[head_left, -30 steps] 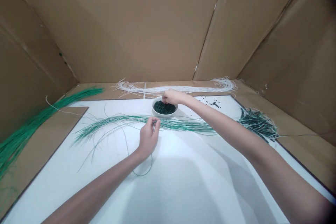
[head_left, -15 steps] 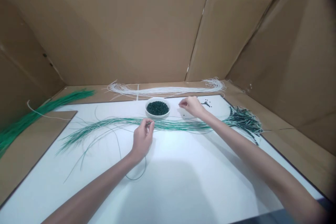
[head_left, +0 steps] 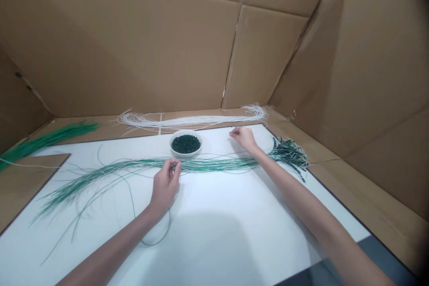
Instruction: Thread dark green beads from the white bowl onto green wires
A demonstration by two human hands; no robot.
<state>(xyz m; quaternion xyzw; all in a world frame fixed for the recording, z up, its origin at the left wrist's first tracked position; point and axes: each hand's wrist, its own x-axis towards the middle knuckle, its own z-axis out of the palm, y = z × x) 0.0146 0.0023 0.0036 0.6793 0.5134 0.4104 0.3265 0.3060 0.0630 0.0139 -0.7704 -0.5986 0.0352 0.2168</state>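
My left hand (head_left: pixel 166 183) is closed in a pinch over the middle of a long bundle of green and white strings (head_left: pixel 214 165). A thin green string (head_left: pixel 169 225) loops down from under this hand, and its end at the fingers is too small to make out. Just beyond the hand stands a white bowl (head_left: pixel 186 155) filled with small dark green beads (head_left: pixel 186 144). To the right of the bowl, my right hand (head_left: pixel 244 137) pinches thumb and finger together low over the white board, with a tiny dark bead (head_left: pixel 230 132) at the fingertips.
Dark beaded string ends (head_left: pixel 290 154) lie at the board's right edge. A bundle of white strings (head_left: pixel 197 120) rests on the cardboard behind, and loose green strings (head_left: pixel 50 143) lie at the left. Cardboard walls (head_left: pixel 187 53) enclose the white board (head_left: pixel 208 205).
The view has turned to the right, so everything sits further left. My right hand has moved right relative to the bowl, over where loose beads lay. My left hand keeps its pinch.
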